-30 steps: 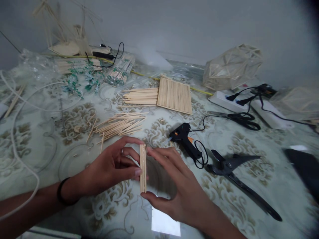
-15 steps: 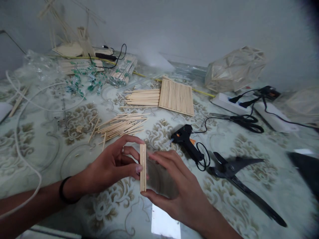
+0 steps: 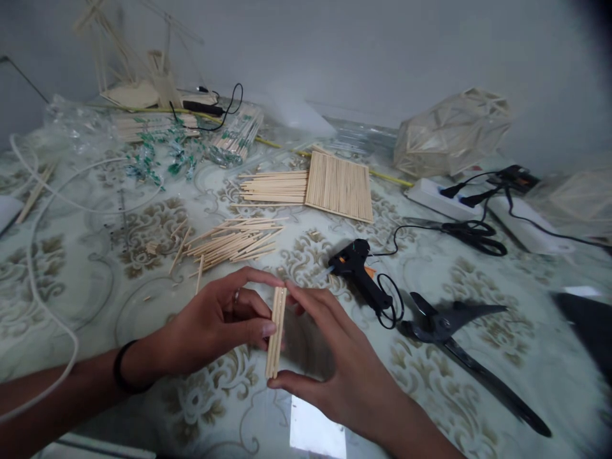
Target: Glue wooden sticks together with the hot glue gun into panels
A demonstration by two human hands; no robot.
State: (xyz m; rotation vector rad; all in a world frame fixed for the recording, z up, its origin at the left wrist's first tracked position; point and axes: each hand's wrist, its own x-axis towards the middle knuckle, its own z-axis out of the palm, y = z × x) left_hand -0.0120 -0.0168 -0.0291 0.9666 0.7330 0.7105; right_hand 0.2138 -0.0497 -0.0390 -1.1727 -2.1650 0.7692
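Observation:
A small bundle of short wooden sticks (image 3: 276,333), set side by side, is held up above the patterned tablecloth, its long side running away from me and tilted slightly right at the far end. My left hand (image 3: 217,325), with a ring and a black wrist band, grips it from the left by thumb and fingers. My right hand (image 3: 342,363) spans its length, with fingertips at the far end and the thumb at the near end. Behind the hands lies a loose pile of cut sticks (image 3: 236,241). A black glue gun (image 3: 358,271) rests to the right.
Pruning shears (image 3: 447,325) and black-handled scissors (image 3: 471,236) lie at right, near a white power strip (image 3: 437,199). A stick panel (image 3: 339,188) lies on longer sticks (image 3: 272,187). Stick frames (image 3: 452,134) stand at back right. A white cable (image 3: 36,268) crosses the left side.
The stick bundle has tilted, its far end shifting right and its near end slightly towards me. My right fingertips have closed in onto its far end.

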